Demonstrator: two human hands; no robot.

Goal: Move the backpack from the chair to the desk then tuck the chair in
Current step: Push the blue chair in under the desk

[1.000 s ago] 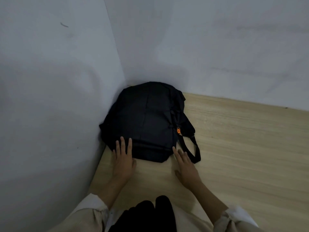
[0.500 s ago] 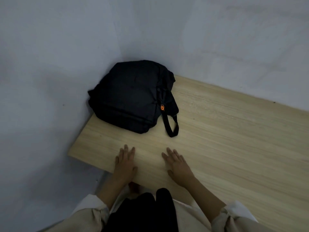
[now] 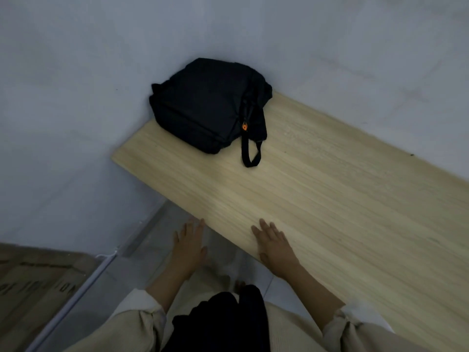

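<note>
Resting in desk (image 3: 330, 199) corner against walls: backpack (image 3: 203, 105), soft, slumped, probably light; strap loop (image 3: 250, 153) looks handiest hold. Left hand (image 3: 189, 246) off edge, right hand (image 3: 275, 246) flat on desk; both grips apart, empty. Chair unseen.

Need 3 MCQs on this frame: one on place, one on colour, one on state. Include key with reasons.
1. Where is the backpack?
A. on the floor
B. in the desk's far corner against the walls
C. on a chair

2. What colour is its zipper tag?
A. green
B. white
C. orange

3. What is the right hand doing?
A. lying open, flat on the desk edge
B. gripping the strap
C. closed in a fist

Key: 1 B, the bag sits on the wood where the two walls meet. 2 C, an orange tab shows above the strap loop. 3 A, the fingers are spread on the wood; the left hand is open too, off the edge.
</note>
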